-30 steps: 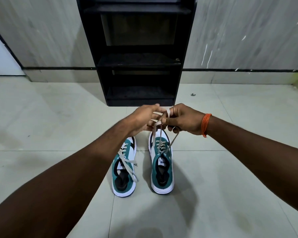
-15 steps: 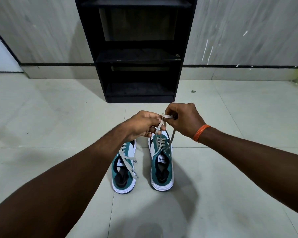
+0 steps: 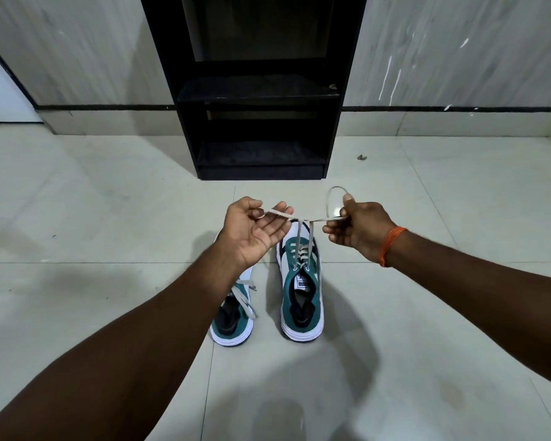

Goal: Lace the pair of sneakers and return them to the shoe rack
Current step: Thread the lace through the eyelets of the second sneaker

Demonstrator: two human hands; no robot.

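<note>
Two teal and white sneakers stand side by side on the tiled floor, toes toward the rack. The right sneaker [image 3: 301,291] has its grey lace [image 3: 303,240] threaded through the eyelets and pulled up above the toe, crossed where the two ends meet. My left hand [image 3: 255,232] holds one lace end, palm up with fingers loosely curled. My right hand [image 3: 357,227] pinches the other end, which loops above the thumb. The left sneaker [image 3: 233,316] is partly hidden under my left forearm, its lace lying loose. The black shoe rack [image 3: 261,93] stands against the wall ahead.
Light floor tiles surround the shoes on all sides. The rack's shelves [image 3: 261,154] hold nothing visible. A small bit of debris [image 3: 361,157] lies on the floor right of the rack. An orange band [image 3: 392,246] circles my right wrist.
My hands have drawn apart sideways, stretching the lace ends out left and right above the right sneaker. The view has dipped and moved closer to the shoes.
</note>
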